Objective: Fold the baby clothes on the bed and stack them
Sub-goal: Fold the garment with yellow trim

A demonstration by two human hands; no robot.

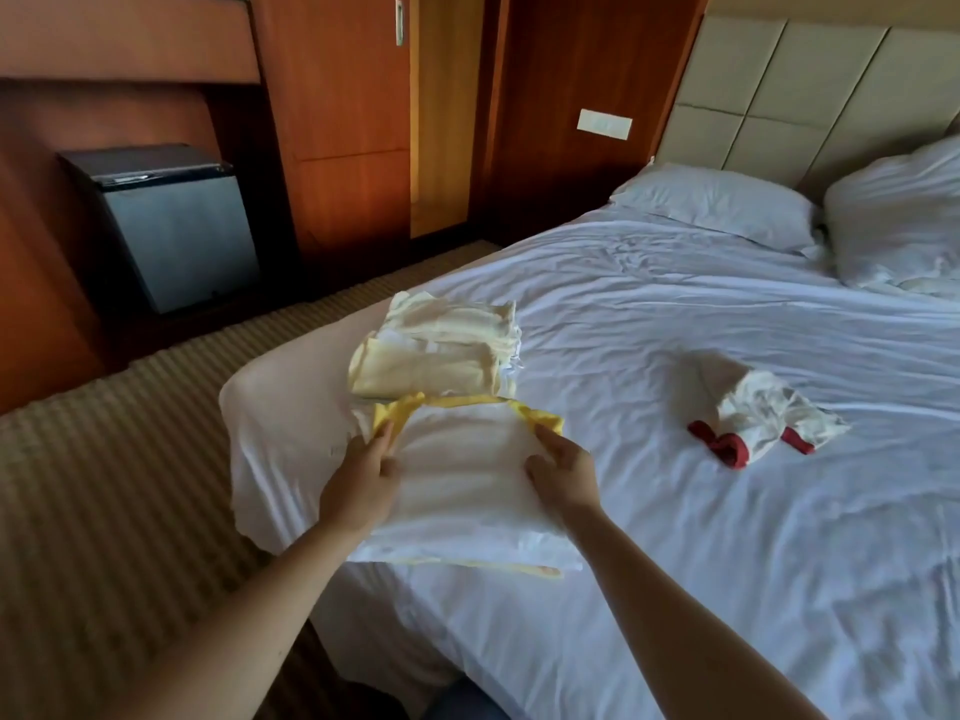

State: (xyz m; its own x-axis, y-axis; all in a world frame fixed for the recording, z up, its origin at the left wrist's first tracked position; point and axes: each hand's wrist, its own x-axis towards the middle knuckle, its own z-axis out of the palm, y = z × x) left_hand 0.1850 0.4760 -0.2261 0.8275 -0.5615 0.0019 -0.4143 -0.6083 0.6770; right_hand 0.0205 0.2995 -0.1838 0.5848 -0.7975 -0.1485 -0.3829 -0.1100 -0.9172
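Counting across the bed (675,563): one folded cream stack (441,356), one crumpled red-cuffed garment (753,407), two pillows (717,205). One white yellow-trimmed garment (467,470) lies flat just beside the stack. The left hand (363,480) pinches its yellow edge; the right hand (561,475) seemingly pinches the opposite corner.

A white garment with yellow trim (467,475) lies flat near the bed (675,537) edge, its yellow neckline pinched between the left grip (363,475) and the right grip (563,475). Just beyond both grips sits a folded cream stack (441,356). Well to the right of the right grip lies 1 crumpled white piece with red cuffs (753,407).
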